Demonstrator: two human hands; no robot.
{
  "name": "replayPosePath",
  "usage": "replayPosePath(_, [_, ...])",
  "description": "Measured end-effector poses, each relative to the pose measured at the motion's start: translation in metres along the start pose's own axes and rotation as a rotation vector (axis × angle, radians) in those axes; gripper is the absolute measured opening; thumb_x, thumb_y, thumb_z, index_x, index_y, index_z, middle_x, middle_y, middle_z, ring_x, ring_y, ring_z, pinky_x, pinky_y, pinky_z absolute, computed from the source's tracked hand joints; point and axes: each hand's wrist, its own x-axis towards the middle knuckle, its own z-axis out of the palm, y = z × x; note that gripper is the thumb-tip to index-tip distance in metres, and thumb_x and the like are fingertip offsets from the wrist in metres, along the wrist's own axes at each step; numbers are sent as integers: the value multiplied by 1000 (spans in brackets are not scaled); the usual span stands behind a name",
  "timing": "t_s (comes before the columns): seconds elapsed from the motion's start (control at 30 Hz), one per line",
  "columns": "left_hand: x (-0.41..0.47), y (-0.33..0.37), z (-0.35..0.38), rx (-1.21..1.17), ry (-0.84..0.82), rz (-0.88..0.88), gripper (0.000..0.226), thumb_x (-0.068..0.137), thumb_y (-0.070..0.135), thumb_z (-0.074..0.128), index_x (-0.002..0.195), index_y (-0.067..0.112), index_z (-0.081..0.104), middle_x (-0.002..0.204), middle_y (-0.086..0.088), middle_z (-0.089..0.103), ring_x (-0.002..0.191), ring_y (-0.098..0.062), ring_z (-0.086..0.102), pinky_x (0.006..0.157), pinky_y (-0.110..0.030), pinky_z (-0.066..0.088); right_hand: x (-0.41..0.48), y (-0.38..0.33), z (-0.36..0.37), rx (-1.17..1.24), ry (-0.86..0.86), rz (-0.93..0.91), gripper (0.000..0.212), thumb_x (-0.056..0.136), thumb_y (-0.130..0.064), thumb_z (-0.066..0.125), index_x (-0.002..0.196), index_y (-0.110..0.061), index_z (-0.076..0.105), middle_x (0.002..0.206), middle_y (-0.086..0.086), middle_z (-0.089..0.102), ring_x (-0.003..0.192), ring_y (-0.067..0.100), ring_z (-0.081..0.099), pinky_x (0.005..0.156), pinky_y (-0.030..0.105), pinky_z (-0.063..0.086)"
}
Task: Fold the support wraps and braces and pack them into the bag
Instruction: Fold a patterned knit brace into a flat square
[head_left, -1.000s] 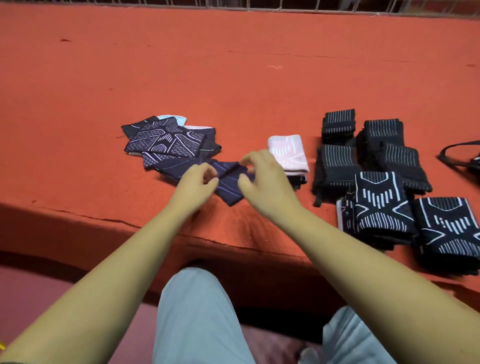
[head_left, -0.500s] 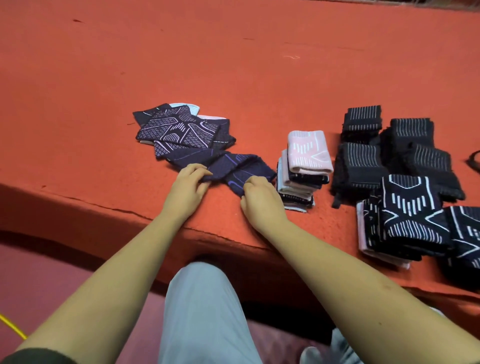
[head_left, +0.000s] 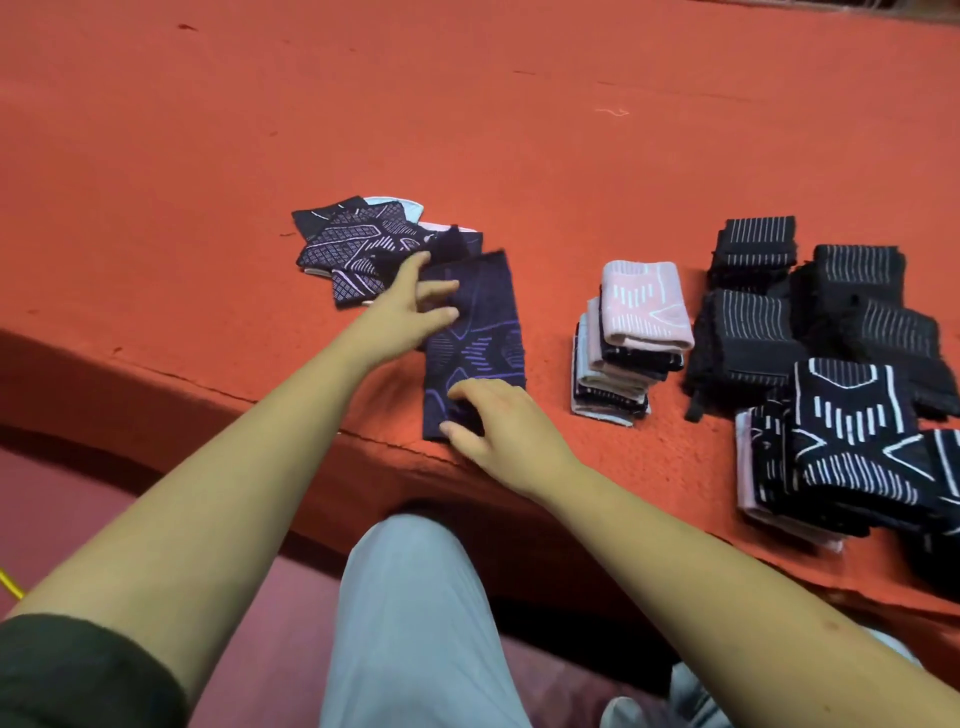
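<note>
Pressing navy brace (head_left: 488, 332) flat

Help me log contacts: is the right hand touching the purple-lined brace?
Touching. The head view shows the right hand with fingers resting on the near end of the purple-lined brace.

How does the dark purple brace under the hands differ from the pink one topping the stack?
The dark purple brace lies spread flat, while the pink brace is folded. The purple one rests under the left hand and right hand; the pink one tops a stack, untouched. The purple one has purple lines on dark fabric; the pink one has white lines on pale fabric. Both carry line patterns.
</note>
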Motion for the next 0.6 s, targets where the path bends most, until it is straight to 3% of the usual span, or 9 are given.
replayPosePath(0.07, [-13, -6, 5, -33, -78, 32, 71, 97, 6, 62, 153, 16, 20, 142, -3, 54, 130, -12, 51, 108, -27, 43, -6, 8, -2, -45, -65, 11, 45, 84, -34, 70, 122, -11, 61, 120, 7, 64, 114, 27, 57, 98, 40, 42])
replayPosePath(0.13, [-27, -11, 8, 44, -85, 108, 50, 97, 4, 61, 141, 16, 42, 137, -1, 56, 127, -7, 53, 111, -29, 42, -11, 15, -5, -120, -72, -2, 46, 82, -32, 70, 120, -9, 63, 127, 10, 62, 120, 30, 55, 104, 41, 40])
replayPosePath(0.2, [-43, -18, 12, 219, -94, 174, 29, 94, 16, 67, 122, 16, 62, 127, 5, 63, 120, -4, 57, 109, -33, 42, -13, 20, -9, -145, -80, 26, 45, 83, -30, 70, 120, -5, 64, 134, 14, 58, 127, 32, 52, 109, 41, 37])
replayPosePath(0.27, [-61, -20, 19, 299, -158, 203, 33, 87, 38, 73, 112, 17, 69, 121, 6, 66, 116, -5, 59, 105, -30, 44, -15, 22, -11, -134, -115, 37, 47, 85, -27, 68, 125, -3, 62, 140, 15, 53, 132, 31, 47, 114, 39, 34])
replayPosePath(0.33, [-75, -22, 24, 370, -233, 206, 48, 80, 50, 76, 117, 20, 69, 132, 7, 62, 125, -5, 54, 110, -24, 39, -17, 25, -12, -123, -140, 14, 50, 86, -23, 65, 130, -2, 59, 144, 15, 49, 135, 30, 44, 116, 37, 31])
replayPosePath(0.47, [-89, -30, 28, 506, -213, 278, 60, 79, 39, 82, 132, 17, 63, 146, 11, 46, 140, -2, 35, 113, -6, 17, -23, 32, -14, -85, -108, -1, 48, 87, -24, 65, 129, -2, 59, 143, 14, 51, 134, 28, 46, 116, 36, 33])
replayPosePath(0.53, [-91, -30, 28, 503, -143, 301, 46, 82, 32, 81, 124, 16, 69, 144, 4, 53, 137, -8, 43, 114, -12, 24, -25, 32, -13, -83, -76, -2, 45, 88, -27, 65, 126, -2, 61, 140, 14, 54, 131, 29, 49, 114, 39, 37])
replayPosePath(0.6, [-92, -29, 30, 501, -85, 352, 26, 86, 20, 78, 112, 14, 75, 136, -3, 62, 130, -12, 54, 113, -26, 36, -27, 31, -11, -89, -67, -11, 46, 88, -29, 65, 126, -4, 61, 139, 13, 54, 131, 28, 50, 113, 39, 38])
